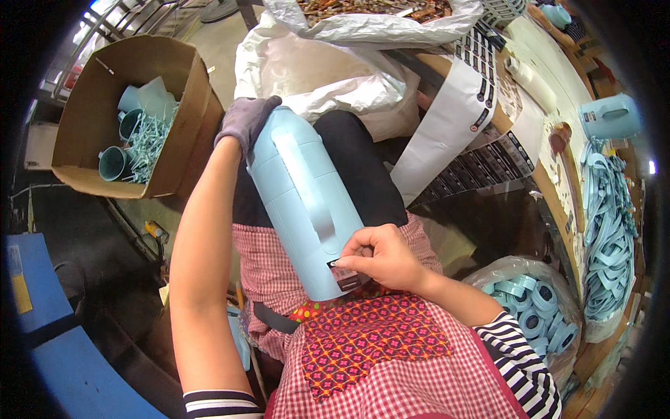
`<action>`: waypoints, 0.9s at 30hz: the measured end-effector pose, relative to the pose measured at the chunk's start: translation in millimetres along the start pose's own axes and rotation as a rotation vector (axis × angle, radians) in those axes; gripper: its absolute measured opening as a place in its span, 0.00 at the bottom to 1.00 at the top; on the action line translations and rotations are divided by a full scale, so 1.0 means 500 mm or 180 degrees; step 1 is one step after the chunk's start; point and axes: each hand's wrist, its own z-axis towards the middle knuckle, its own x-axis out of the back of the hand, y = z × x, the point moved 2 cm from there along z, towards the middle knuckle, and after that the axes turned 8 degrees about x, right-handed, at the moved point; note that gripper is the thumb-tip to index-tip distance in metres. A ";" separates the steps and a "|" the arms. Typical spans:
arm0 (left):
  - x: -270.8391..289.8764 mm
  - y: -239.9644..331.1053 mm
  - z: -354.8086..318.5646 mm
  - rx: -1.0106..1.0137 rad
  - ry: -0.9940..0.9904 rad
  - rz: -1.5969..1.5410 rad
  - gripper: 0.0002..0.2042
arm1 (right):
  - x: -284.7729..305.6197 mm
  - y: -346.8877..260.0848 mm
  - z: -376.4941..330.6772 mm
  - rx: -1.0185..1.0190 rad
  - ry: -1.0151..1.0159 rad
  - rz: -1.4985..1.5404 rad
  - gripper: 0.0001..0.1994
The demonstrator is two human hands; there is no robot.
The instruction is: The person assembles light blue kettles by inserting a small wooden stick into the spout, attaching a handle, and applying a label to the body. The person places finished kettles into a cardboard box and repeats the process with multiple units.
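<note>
A pale blue plastic jug body (300,202) with a moulded handle lies across my lap, its base toward me. My left hand (244,120), in a grey glove, grips its far end. My right hand (380,257), bare, pinches a small dark sticker label (343,269) against the jug's side near the base. The label's lower edge sits on the plastic under my thumb and fingers.
A cardboard box (91,105) at the left holds teal cups and plastic scraps. A white sack (328,63) lies ahead. Sheets of dark labels (481,160) hang off the bench at the right, by another blue jug (611,115), blue handles (607,230) and a bag of blue lids (534,307).
</note>
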 end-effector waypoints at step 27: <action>0.119 -0.298 -0.102 -0.0317 0.0701 -0.3987 0.21 | 0.380 0.519 -0.956 -0.5381 0.4578 -0.2145 0.29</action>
